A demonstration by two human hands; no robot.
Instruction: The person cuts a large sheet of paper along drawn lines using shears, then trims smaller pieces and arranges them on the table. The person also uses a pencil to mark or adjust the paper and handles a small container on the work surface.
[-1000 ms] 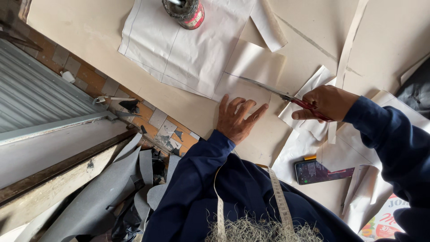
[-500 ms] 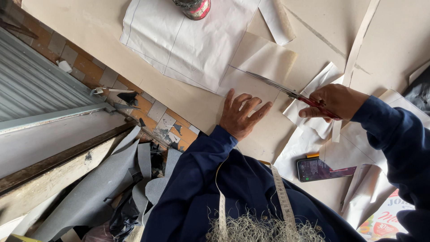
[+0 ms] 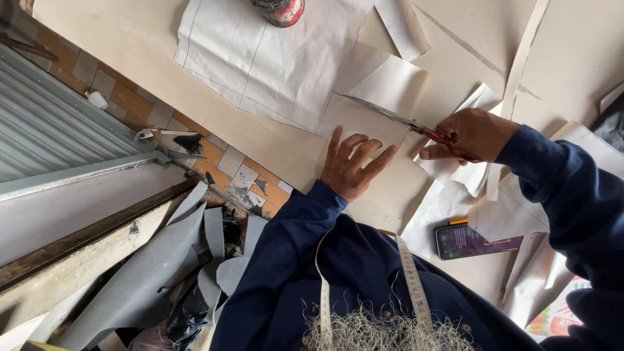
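1. At the far left of the frame we see the grey ribbed shutter and the tiled floor. Since a second ago these have slid left, so our head has turned a little.
2. Low in the left, grey scraps are piled by the table's edge.
3. In the middle, our left hand lies flat on the tan sheet, fingers spread wide, holding nothing. It has stayed in the same spot, pinning the sheet.
4. Right of it, the red-handled scissors have their blades open on the sheet. Against the sheet, the tip sits about where it was.
5. Our right hand is curled tight round the handles.
6. Low in the right, a phone lies among paper strips; bare table shows at the upper right.
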